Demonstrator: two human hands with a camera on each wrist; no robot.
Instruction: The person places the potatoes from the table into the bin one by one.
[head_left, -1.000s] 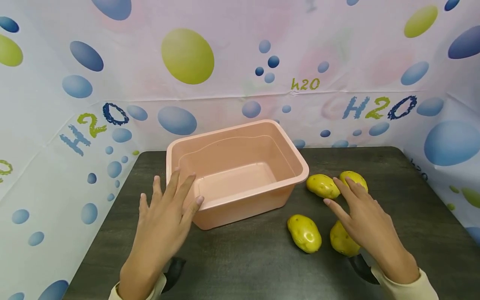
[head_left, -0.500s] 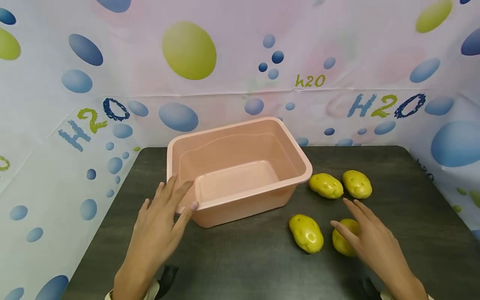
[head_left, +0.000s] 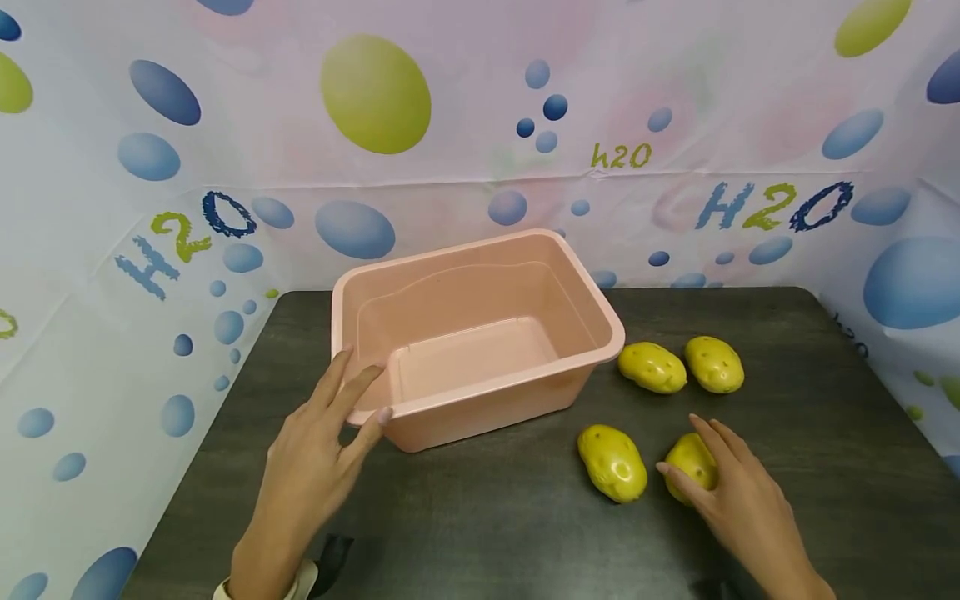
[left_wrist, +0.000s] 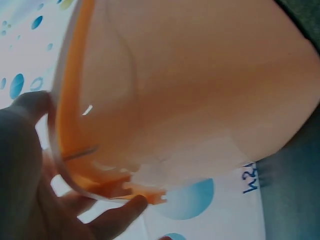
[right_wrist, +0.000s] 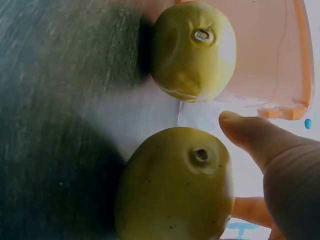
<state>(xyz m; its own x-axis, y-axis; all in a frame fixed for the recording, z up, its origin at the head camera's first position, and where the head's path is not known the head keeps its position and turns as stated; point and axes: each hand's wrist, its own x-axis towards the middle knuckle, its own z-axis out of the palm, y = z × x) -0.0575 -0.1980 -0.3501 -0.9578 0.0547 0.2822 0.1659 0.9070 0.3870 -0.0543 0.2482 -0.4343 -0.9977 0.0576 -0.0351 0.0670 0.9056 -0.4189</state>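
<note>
A pink plastic basin (head_left: 480,400) stands on the dark table, its inside bare. At the basin's near left corner is my left hand (head_left: 311,450), fingers fairly straight and touching the rim; in the left wrist view the thumb lies against the rim (left_wrist: 57,125). My right hand (head_left: 746,492) hovers around a yellow potato (head_left: 692,467), which it partly hides in the head view. In the right wrist view, the thumb (right_wrist: 250,131) stands apart from that potato (right_wrist: 175,185), fingers beyond it. Left of it lies another potato (head_left: 612,463).
Two more potatoes, one (head_left: 652,367) beside the basin's right end and one (head_left: 714,364) farther right, lie on the table (head_left: 480,533). A white sheet (head_left: 465,100) with blue and green bubbles hangs behind and at the sides.
My right hand has drawn back and down from the far potatoes to the near right one. The left hand has settled from spread fingers onto the basin's rim. The potatoes stay put.
</note>
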